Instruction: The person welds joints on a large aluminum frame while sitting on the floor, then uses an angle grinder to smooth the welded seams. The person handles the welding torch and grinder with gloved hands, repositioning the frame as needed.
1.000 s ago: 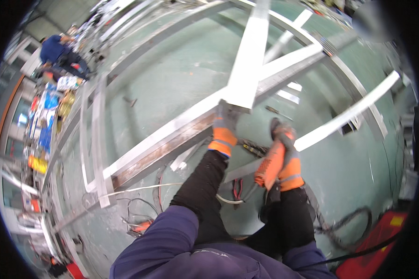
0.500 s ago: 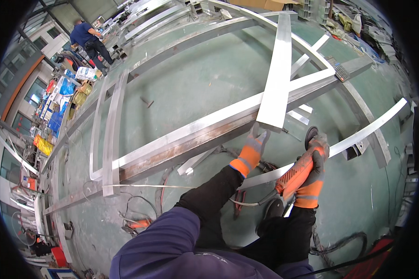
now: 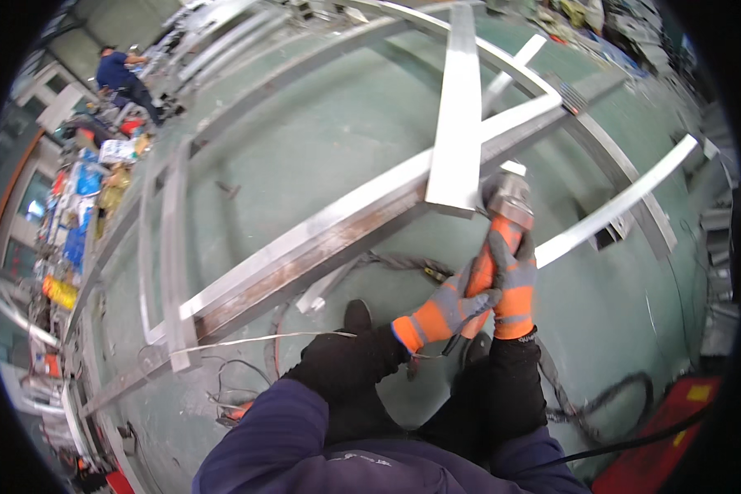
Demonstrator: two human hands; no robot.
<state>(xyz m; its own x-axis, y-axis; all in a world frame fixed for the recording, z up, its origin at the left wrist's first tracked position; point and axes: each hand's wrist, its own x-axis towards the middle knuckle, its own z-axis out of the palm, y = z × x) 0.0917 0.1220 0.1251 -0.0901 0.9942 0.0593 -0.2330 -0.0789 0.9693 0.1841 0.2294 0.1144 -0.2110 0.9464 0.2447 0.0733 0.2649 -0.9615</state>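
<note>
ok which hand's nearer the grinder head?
Right. The right hand grips the grinder body just behind its head; the left hand holds further back, near the rear.

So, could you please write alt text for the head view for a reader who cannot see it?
Both hands, the left hand and the right hand in orange-and-grey gloves, grip an angle grinder at the end of a steel beam on a green floor; a distant person crouches.
</note>
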